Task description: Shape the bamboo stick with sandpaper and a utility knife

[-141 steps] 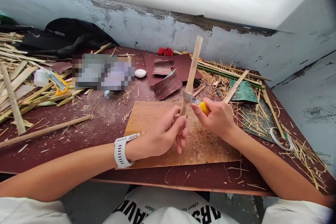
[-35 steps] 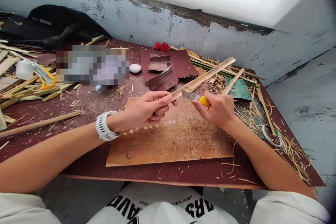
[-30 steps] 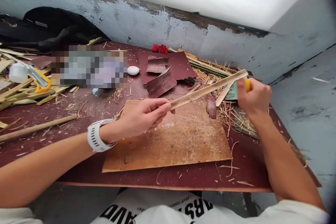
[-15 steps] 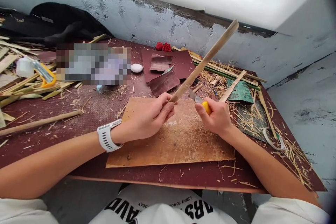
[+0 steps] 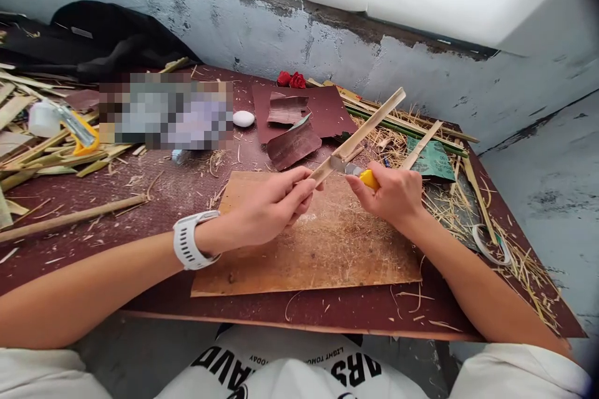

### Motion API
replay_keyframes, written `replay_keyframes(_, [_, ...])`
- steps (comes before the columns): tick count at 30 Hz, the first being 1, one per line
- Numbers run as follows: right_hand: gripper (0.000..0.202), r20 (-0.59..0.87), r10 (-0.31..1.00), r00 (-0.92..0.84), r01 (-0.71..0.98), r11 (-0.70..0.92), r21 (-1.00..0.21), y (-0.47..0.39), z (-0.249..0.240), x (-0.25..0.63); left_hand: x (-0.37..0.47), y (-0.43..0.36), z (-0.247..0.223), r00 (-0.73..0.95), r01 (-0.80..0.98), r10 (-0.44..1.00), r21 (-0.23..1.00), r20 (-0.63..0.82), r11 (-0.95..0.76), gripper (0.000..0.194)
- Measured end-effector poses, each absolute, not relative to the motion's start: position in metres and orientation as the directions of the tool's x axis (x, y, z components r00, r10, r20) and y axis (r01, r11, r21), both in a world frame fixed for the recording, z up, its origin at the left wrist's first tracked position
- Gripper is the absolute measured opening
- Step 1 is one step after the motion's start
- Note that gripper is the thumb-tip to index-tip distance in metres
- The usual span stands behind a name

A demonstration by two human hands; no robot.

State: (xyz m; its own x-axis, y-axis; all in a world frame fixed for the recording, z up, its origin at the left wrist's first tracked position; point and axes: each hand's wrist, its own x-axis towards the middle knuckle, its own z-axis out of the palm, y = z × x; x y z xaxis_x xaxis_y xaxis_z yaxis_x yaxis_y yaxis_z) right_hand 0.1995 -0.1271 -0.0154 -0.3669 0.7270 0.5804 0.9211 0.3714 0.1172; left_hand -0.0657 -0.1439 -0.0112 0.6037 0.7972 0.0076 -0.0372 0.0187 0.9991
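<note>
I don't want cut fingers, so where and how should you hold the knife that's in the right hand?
Probably best by its yellow handle, coming from the right, as the right hand does: the bare metal blade points left, toward the bamboo strip.

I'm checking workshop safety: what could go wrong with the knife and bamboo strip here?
The yellow-handled utility knife has its exposed blade at the bamboo strip close to the bare left hand, so a slip might cut it. The bamboo strip appears unbraced above the wooden board, so it could twist.
</note>
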Motion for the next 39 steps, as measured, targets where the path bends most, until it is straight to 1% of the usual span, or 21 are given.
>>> replay_keyframes(2, [0.065,0.569,0.738,-0.363,0.927,0.349,0.14,-0.123,-0.015,0.203,-0.066,-0.138,-0.007,0.608,-0.043,0.794,0.997,-0.03,0.071,0.023])
replay_keyframes(4, [0.066,0.557,0.748,-0.36,0.93,0.332,0.156,-0.121,-0.014,0.205,-0.068,-0.133,-0.002,0.599,0.012,0.801,1.0,-0.024,0.021,0.024])
replay_keyframes(7, [0.067,0.547,0.758,-0.356,0.932,0.326,0.156,-0.119,-0.014,0.205,-0.07,-0.127,0.002,0.555,0.193,0.826,0.951,0.095,-0.24,0.024])
replay_keyframes(9, [0.066,0.542,0.764,-0.349,0.934,0.33,0.137,-0.119,-0.015,0.203,-0.07,-0.126,0.001,0.522,0.353,0.821,0.818,0.23,-0.453,0.019])
replay_keyframes(11, [0.064,0.537,0.773,-0.337,0.936,0.334,0.107,-0.118,-0.017,0.202,-0.069,-0.126,0.0,0.495,0.456,0.809,0.697,0.318,-0.553,0.014])
replay_keyframes(12, [0.064,0.533,0.778,-0.334,0.936,0.34,0.091,-0.116,-0.017,0.202,-0.068,-0.126,0.0,0.483,0.457,0.818,0.706,0.313,-0.541,0.014])
replay_keyframes(13, [0.063,0.527,0.784,-0.328,0.936,0.345,0.071,-0.114,-0.017,0.204,-0.068,-0.126,0.001,0.476,0.417,0.839,0.771,0.265,-0.481,0.016])
replay_keyframes(15, [0.062,0.531,0.799,-0.284,0.944,0.329,0.01,-0.109,-0.014,0.214,-0.07,-0.126,0.003,0.496,0.245,0.865,0.945,0.071,-0.218,0.023])
replay_keyframes(16, [0.062,0.541,0.806,-0.241,0.953,0.302,-0.026,-0.106,-0.011,0.222,-0.071,-0.126,0.005,0.518,0.144,0.855,0.988,-0.024,-0.059,0.026])
replay_keyframes(17, [0.062,0.561,0.809,-0.175,0.963,0.259,-0.073,-0.103,-0.008,0.229,-0.073,-0.126,0.006,0.533,0.057,0.841,0.996,-0.088,0.068,0.027])
replay_keyframes(18, [0.062,0.594,0.798,-0.104,0.973,0.206,-0.108,-0.102,-0.005,0.236,-0.075,-0.126,0.006,0.536,0.0,0.836,0.99,-0.118,0.14,0.026])
replay_keyframes(19, [0.062,0.607,0.792,-0.063,0.975,0.178,-0.132,-0.102,-0.003,0.242,-0.077,-0.125,0.006,0.528,-0.026,0.842,0.988,-0.113,0.149,0.024])
replay_keyframes(20, [0.062,0.607,0.794,-0.049,0.97,0.182,-0.16,-0.103,-0.002,0.244,-0.078,-0.125,0.004,0.507,-0.032,0.859,0.994,-0.077,0.108,0.023])
replay_keyframes(23, [0.061,0.543,0.826,-0.15,0.917,0.321,-0.235,-0.114,-0.004,0.233,-0.077,-0.127,-0.002,0.472,0.029,0.879,0.995,0.069,-0.094,0.022])
replay_keyframes(25, [0.06,0.509,0.829,-0.232,0.88,0.402,-0.254,-0.123,-0.009,0.217,-0.076,-0.129,-0.005,0.483,0.078,0.866,0.979,0.129,-0.189,0.022])
replay_keyframes(28, [0.058,0.478,0.827,-0.297,0.852,0.455,-0.259,-0.133,-0.012,0.197,-0.075,-0.133,-0.005,0.5,0.123,0.85,0.958,0.166,-0.26,0.024])
replay_keyframes(32, [0.057,0.456,0.839,-0.298,0.848,0.452,-0.277,-0.14,-0.012,0.188,-0.076,-0.138,-0.005,0.497,0.142,0.845,0.942,0.197,-0.303,0.026])
replay_keyframes(34, [0.058,0.458,0.842,-0.285,0.868,0.429,-0.248,-0.14,-0.012,0.188,-0.076,-0.141,-0.005,0.488,0.175,0.846,0.925,0.215,-0.336,0.026])
replay_keyframes(36, [0.059,0.467,0.835,-0.291,0.898,0.407,-0.168,-0.137,-0.012,0.19,-0.075,-0.142,-0.004,0.469,0.195,0.859,0.924,0.207,-0.329,0.025])
replay_keyframes(37, [0.06,0.473,0.829,-0.3,0.91,0.398,-0.119,-0.134,-0.013,0.192,-0.073,-0.142,-0.004,0.462,0.177,0.868,0.94,0.183,-0.292,0.026])
replay_keyframes(39, [0.061,0.477,0.817,-0.323,0.925,0.38,-0.025,-0.126,-0.014,0.198,-0.07,-0.14,0.0,0.47,0.085,0.879,0.987,0.083,-0.138,0.028])
